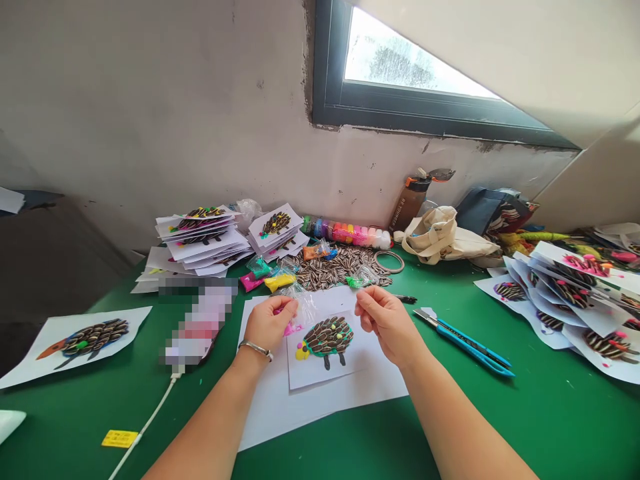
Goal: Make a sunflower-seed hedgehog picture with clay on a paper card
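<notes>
My left hand (265, 325) is closed on a clear plastic packet of pink clay (292, 329), pinched between thumb and fingers at the card's upper left. Across from it, my right hand (384, 321) has its fingertips pressed together; whatever they hold is too small to make out. Between and below both hands lies a white card (306, 379) bearing a hedgehog picture (328, 337). Its body is striped sunflower seeds with a green edge, the head yellow, the feet dark, and small yellow-green dots sit on the seeds. Beneath the card are larger white sheets (270, 417).
Behind the hands are a heap of sunflower seeds (325, 268), yellow (280, 283) and magenta (251, 281) clay packets, and a tape ring (389, 263). A blue cutter (470, 347) lies right. Stacked cards (210, 250) stand left, more cards (565, 293) right. A cabled phone (200, 327) lies left.
</notes>
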Demonstrator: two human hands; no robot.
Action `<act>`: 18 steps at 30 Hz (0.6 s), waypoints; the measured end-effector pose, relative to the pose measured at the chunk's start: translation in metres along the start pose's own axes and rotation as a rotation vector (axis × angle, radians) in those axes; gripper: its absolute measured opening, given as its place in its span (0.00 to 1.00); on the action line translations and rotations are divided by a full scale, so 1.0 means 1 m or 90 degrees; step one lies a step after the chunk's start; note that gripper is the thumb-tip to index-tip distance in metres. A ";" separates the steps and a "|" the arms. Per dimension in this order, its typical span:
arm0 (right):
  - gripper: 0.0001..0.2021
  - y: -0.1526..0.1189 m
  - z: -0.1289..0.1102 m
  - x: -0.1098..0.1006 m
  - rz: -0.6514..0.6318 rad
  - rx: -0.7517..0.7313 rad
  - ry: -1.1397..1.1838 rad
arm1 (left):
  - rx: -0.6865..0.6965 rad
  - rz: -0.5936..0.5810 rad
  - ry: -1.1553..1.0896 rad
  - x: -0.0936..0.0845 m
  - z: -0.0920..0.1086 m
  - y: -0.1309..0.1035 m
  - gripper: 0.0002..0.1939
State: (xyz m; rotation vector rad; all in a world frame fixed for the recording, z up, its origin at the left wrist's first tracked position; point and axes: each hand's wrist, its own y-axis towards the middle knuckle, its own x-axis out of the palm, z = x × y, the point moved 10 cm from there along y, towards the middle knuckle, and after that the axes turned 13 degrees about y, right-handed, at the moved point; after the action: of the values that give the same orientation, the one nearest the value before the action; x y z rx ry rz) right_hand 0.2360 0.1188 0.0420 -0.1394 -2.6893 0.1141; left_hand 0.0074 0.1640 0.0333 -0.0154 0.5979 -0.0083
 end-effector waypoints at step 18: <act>0.12 -0.002 -0.001 0.008 -0.028 -0.010 -0.104 | 0.004 0.001 0.009 0.002 -0.002 0.003 0.17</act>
State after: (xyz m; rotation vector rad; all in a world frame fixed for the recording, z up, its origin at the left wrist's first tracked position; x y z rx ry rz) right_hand 0.2287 0.1175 0.0465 -0.0787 -2.8549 0.0950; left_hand 0.0076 0.1667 0.0306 -0.0086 0.6113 -0.0092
